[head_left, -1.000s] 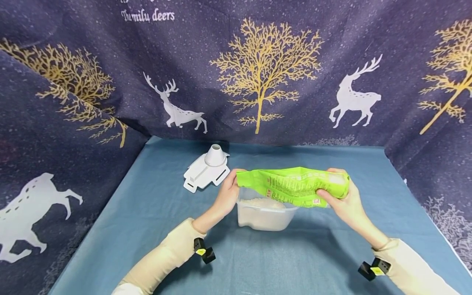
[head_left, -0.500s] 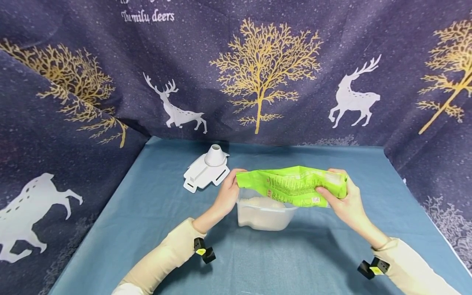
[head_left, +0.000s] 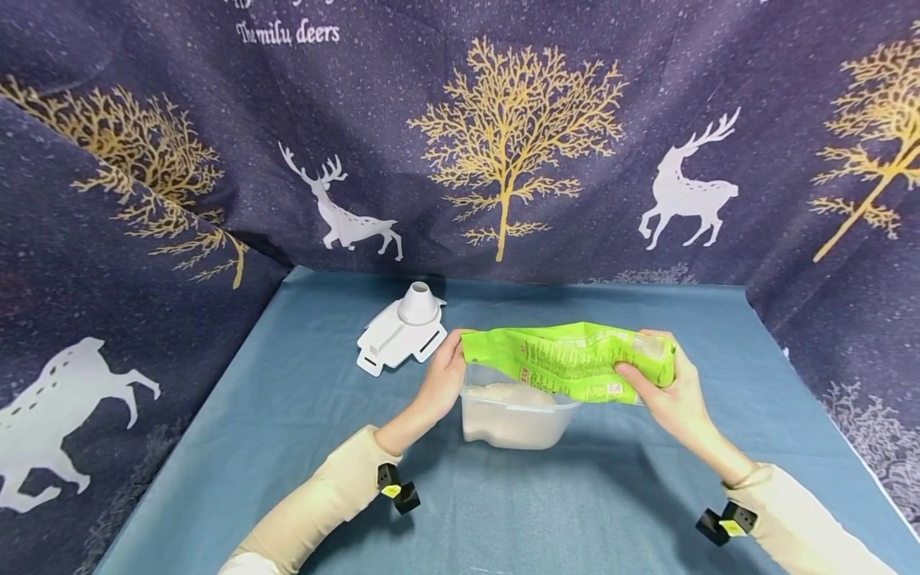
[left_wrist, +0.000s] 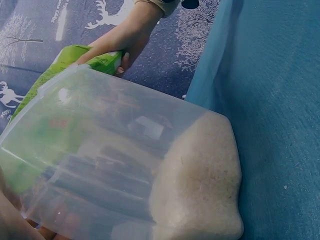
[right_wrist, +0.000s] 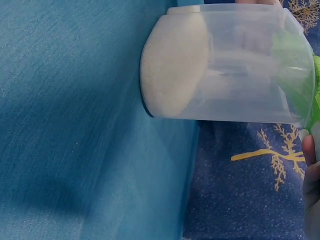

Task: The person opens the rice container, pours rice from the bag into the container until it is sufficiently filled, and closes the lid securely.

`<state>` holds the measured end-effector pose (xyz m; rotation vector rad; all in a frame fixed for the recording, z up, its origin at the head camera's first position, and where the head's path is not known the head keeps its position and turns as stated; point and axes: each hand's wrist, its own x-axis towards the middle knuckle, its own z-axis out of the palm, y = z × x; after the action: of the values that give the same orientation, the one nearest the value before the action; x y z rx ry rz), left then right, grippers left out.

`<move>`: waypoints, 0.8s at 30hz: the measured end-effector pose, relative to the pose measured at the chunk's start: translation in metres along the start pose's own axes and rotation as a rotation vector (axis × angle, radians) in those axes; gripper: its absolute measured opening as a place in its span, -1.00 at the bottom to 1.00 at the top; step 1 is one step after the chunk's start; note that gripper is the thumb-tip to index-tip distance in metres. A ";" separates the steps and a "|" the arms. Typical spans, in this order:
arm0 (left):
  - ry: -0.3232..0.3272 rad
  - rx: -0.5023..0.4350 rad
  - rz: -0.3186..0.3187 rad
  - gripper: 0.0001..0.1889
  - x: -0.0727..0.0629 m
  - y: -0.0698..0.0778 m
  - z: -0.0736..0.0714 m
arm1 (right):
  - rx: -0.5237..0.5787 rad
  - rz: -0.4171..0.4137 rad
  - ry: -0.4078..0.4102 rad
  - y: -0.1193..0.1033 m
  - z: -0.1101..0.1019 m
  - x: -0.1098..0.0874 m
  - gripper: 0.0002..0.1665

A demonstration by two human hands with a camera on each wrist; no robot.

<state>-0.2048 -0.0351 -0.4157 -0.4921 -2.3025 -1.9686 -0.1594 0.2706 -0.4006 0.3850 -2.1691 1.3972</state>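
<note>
A crumpled green rice bag (head_left: 568, 361) lies sideways over a clear plastic container (head_left: 528, 427), its back printed with small text. My right hand (head_left: 672, 395) grips the bag's right end, thumb on the near side. At the other end, my left hand (head_left: 447, 375) holds the bag's mouth beside the container's rim; its fingertips are hidden behind the bag. White rice (left_wrist: 200, 175) fills the bottom of the container, heaped toward one side. Through the container wall in the right wrist view, part of the green bag (right_wrist: 292, 70) shows inside the opening.
A white lid-like plate (head_left: 395, 339) with slotted tabs lies at the back left, a white cone-shaped piece (head_left: 420, 305) standing on it. Blue cloth (head_left: 496, 511) covers the table. A dark curtain with deer and trees (head_left: 575, 160) hangs behind.
The bag's right end and my right hand have shifted very slightly left. My left hand and the container stay nearly where they were.
</note>
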 end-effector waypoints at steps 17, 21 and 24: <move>-0.006 -0.001 0.018 -0.72 0.002 -0.002 0.000 | -0.018 0.083 -0.009 -0.007 -0.001 0.001 -0.50; -0.007 -0.005 0.011 -0.72 0.002 -0.002 0.000 | -0.016 0.055 0.005 -0.007 0.000 0.001 -0.49; -0.005 0.002 0.008 -0.71 0.002 -0.002 0.000 | -0.007 0.032 0.010 -0.006 0.001 0.000 -0.48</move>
<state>-0.2068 -0.0352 -0.4170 -0.5058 -2.3016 -1.9631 -0.1565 0.2673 -0.3966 0.3411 -2.1801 1.4058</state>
